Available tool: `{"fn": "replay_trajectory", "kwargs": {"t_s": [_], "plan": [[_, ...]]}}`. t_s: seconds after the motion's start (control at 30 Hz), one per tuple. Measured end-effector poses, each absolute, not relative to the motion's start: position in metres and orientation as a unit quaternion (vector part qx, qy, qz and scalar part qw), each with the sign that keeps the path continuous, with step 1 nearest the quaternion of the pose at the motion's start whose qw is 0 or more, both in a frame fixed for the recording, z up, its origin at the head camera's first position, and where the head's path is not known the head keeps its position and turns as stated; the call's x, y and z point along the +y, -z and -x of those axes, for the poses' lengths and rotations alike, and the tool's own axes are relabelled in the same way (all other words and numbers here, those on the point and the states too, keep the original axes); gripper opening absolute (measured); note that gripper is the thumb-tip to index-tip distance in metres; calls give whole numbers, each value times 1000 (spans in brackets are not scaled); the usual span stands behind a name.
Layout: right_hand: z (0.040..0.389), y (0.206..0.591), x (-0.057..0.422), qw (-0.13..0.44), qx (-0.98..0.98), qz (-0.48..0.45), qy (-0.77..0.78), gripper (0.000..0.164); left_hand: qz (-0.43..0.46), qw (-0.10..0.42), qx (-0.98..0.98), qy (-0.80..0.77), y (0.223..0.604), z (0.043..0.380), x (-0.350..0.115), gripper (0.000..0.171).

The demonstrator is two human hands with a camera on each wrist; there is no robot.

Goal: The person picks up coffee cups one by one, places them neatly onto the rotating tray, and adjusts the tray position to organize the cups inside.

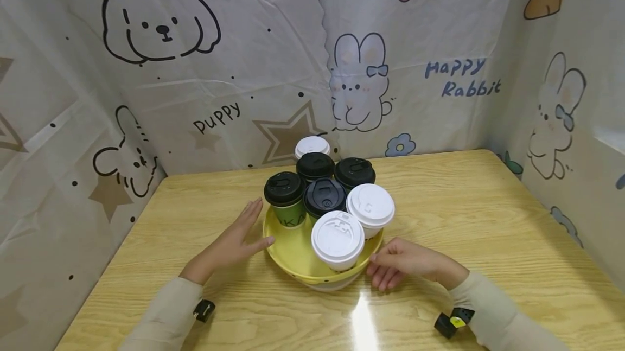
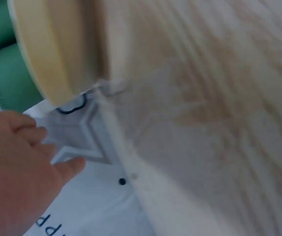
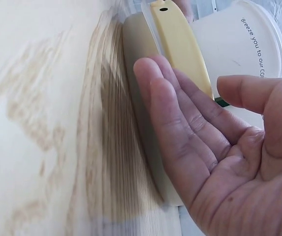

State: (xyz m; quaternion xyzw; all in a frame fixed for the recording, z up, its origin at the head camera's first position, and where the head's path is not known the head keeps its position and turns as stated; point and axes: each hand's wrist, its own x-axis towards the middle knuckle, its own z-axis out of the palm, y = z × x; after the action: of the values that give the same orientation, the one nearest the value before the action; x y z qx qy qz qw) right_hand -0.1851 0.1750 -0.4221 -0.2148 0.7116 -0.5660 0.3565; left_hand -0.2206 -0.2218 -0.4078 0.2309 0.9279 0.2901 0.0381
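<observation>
A round yellow tray (image 1: 288, 256) stands on a pale base at the middle of the table. On it are several lidded paper cups: green ones with black lids, such as the cup (image 1: 291, 215) at the left, and white-lidded cups, including one (image 1: 338, 238) at the front. My left hand (image 1: 228, 245) is beside the tray's left edge, fingers stretched out, thumb tip close to the rim. At the right front edge, my right hand (image 1: 405, 261) has loosely bent fingers against or very near the tray's side; contact is unclear. Its palm (image 3: 234, 162) holds nothing.
The wooden table (image 1: 469, 204) extends to both sides of the tray. Behind it hangs a printed cloth (image 1: 273, 31) with cartoon animals, and similar cloth covers both sides. Another white-lidded cup (image 1: 311, 146) is at the back of the group, near the table's far edge.
</observation>
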Motion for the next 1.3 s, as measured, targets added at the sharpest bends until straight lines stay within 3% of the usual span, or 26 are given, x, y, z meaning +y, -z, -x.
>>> {"fn": "replay_trajectory", "kwargs": {"t_s": [0.1, 0.33, 0.8, 1.3], "plan": [[185, 422, 173, 352, 716, 219, 562, 41, -257, 62, 921, -286, 416, 226, -220, 96], [187, 425, 171, 347, 722, 210, 560, 40, -285, 55, 924, -249, 422, 226, -217, 94], [200, 424, 188, 321, 732, 179, 574, 43, -277, 22, 941, -192, 420, 186, -212, 92], [216, 422, 194, 280, 752, 153, 577, 40, -296, 54, 945, -125, 406, 160, -212, 96]]}}
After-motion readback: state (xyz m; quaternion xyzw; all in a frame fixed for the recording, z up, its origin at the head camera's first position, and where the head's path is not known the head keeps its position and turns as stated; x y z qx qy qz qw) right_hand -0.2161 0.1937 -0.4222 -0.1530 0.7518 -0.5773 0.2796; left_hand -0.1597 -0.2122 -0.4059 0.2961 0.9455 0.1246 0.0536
